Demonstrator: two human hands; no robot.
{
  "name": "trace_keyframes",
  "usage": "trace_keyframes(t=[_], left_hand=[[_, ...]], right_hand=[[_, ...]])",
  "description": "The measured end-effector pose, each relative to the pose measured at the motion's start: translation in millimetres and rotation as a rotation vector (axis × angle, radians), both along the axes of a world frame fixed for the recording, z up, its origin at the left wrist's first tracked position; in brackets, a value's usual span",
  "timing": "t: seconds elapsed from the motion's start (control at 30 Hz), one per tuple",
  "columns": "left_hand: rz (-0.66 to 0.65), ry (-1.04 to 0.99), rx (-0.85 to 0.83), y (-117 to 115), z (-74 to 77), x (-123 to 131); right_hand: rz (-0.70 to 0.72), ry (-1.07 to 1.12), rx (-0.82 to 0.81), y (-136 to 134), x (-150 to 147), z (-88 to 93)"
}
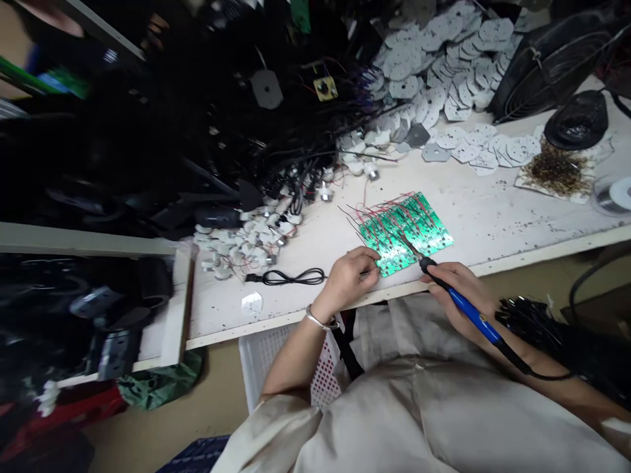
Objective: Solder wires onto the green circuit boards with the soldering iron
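Note:
A green circuit board point(408, 231) lies on the bench, with several thin red and black wires standing up along it. My right hand point(461, 289) is wrapped round the blue handle of a soldering iron point(466, 305). Its tip reaches down over the middle of the board. My left hand point(352, 274) is at the board's lower left corner, thumb and fingers closed together. What those fingers hold is too small to make out. A coiled black cable point(293, 277) lies just left of that hand.
White plastic parts with small motors point(246, 240) are heaped on the left of the bench point(305, 309). Grey-white plates point(444, 59) pile up behind. A black fan point(547, 66), a stained pad point(557, 167) and a solder spool point(614, 196) stand right. Below is a white basket point(254, 358).

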State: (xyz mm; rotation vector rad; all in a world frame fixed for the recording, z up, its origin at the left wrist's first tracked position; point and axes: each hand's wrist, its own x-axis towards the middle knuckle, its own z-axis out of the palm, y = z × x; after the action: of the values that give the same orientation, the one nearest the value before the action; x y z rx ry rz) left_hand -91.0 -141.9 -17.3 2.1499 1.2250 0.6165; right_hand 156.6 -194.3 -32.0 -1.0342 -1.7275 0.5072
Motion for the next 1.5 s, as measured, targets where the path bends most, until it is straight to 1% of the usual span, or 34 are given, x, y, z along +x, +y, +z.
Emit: trace_keyframes(t=[0.17, 0.33, 0.4, 0.47, 0.57, 0.63, 0.7, 0.8, 1.0, 1.2, 1.37, 1.5], left_hand=[[0.011, 0.028, -0.070, -1.7, 2.3, -1.4], [0.021, 0.027, -0.087, -2.0, -0.8, -3.6], [0.027, 0.025, -0.098, -2.1, -1.7, -3.7], [0.023, 0.024, -0.101, -2.1, -1.7, -3.5], [0.021, 0.020, -0.095, -2.3, -0.5, -3.2], [0.017, 0.017, -0.088, -2.5, 0.2, -3.1], [0.010, 0.017, -0.084, -2.7, 0.6, -3.0], [0.011, 0.024, -0.097, -2.8, 0.7, -2.8], [0.006, 0.031, -0.101, -1.6, -0.4, -3.0], [0.011, 0.023, -0.096, -2.1, -2.4, -2.7], [0.009, 0.020, -0.061, -1.4, -3.2, -2.2], [0.003, 0.009, -0.044, 0.9, -4.1, -2.9]], right_hand=[[0.023, -0.032, 0.033, 6.7, -2.8, -3.5], [0.032, 0.001, 0.089, 9.7, -5.4, -4.5], [0.020, -0.043, 0.127, 11.1, -5.4, -8.7], [0.007, -0.110, 0.197, 14.0, -5.7, -15.7], [0.035, -0.229, 0.292, 20.8, -8.8, -27.2], [0.058, -0.322, 0.281, 25.0, -12.4, -32.8], [0.049, -0.384, 0.251, 27.5, -15.9, -36.2], [0.027, -0.407, 0.231, 28.6, -19.3, -39.0], [-0.029, -0.456, 0.236, 30.1, -22.2, -41.5], [-0.071, -0.513, 0.296, 32.3, -23.9, -38.9], [-0.079, -0.534, 0.329, 35.2, -22.8, -41.1], [-0.088, -0.559, 0.328, 36.1, -23.8, -34.8]])
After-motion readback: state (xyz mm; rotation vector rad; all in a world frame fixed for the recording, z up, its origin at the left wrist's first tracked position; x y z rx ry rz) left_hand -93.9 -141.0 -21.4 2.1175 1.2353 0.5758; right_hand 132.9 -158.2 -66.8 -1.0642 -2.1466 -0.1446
